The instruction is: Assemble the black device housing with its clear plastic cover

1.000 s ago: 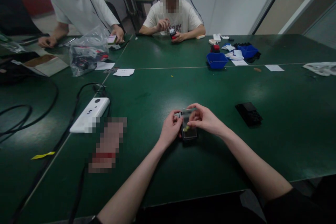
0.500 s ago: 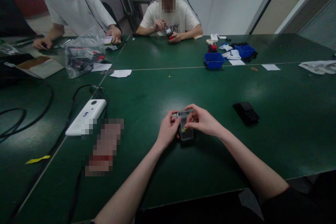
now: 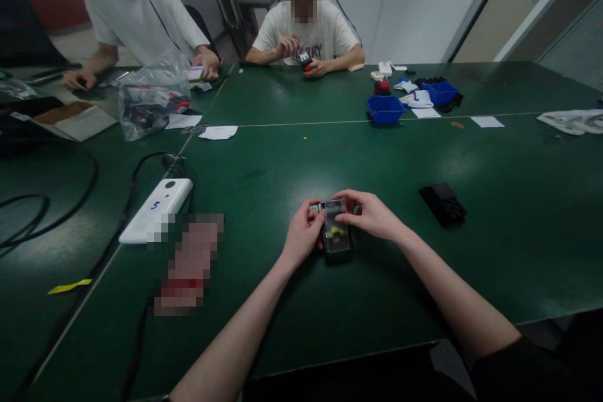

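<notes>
A small dark case (image 3: 337, 245) with a clear front lies low over the table (image 3: 386, 289), between the two hands; whether its underside touches the table cannot be told. It sits just to the right of the left hand (image 3: 304, 232) and just to the left of the right hand (image 3: 370, 217), its near end showing free of both. Yellow marks or bits show across the middle of its face.

The left hand is closed on the case's left edge, thumb along the front and fingers curled behind. The right hand is partly curled at the far right edge, thumb and forefinger bent towards the case with a small gap between their tips; they touch it or come very close, and whether they grip it cannot be told.

Well apart on the right lies a black object (image 3: 443, 203). On the left, a white device (image 3: 157, 210) marked 5 lies near a dark cable (image 3: 136, 333).
</notes>
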`<state>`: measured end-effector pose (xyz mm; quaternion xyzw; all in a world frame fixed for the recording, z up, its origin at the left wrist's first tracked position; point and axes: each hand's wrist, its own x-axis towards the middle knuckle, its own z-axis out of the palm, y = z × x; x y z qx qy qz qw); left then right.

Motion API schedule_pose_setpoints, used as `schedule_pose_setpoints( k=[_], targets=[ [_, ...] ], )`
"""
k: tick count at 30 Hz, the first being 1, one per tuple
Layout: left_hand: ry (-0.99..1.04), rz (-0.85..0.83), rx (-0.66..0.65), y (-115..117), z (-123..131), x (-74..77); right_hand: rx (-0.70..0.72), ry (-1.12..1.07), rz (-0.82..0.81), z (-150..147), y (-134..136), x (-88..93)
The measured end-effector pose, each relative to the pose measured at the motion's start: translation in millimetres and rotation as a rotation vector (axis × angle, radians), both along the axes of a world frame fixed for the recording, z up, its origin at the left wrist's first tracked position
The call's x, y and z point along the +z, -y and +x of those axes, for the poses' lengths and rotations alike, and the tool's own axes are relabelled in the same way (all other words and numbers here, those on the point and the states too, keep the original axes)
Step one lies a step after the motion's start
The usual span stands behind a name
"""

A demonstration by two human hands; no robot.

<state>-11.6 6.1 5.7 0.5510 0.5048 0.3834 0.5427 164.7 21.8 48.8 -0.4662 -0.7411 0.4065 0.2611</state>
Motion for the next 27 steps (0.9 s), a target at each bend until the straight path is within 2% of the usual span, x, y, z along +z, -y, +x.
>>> schedule_pose_setpoints(
  k=[9, 20, 27],
  targets=[
    [0.004, -0.001, 0.005, 0.7, 1.2, 2.9, -0.009, -0.037, -0.032, -1.8, -2.5, -10.3],
    [-0.045, 0.016, 0.028, 1.9, 2.4, 8.0, -0.053, -0.120, -0.106, -2.8, -2.5, -12.6],
    [-0.111, 0.072, 0.113, -2.5, -8.1, 14.1, -0.034, -0.149, -0.140, -4.0, -3.4, -12.6]
  ],
)
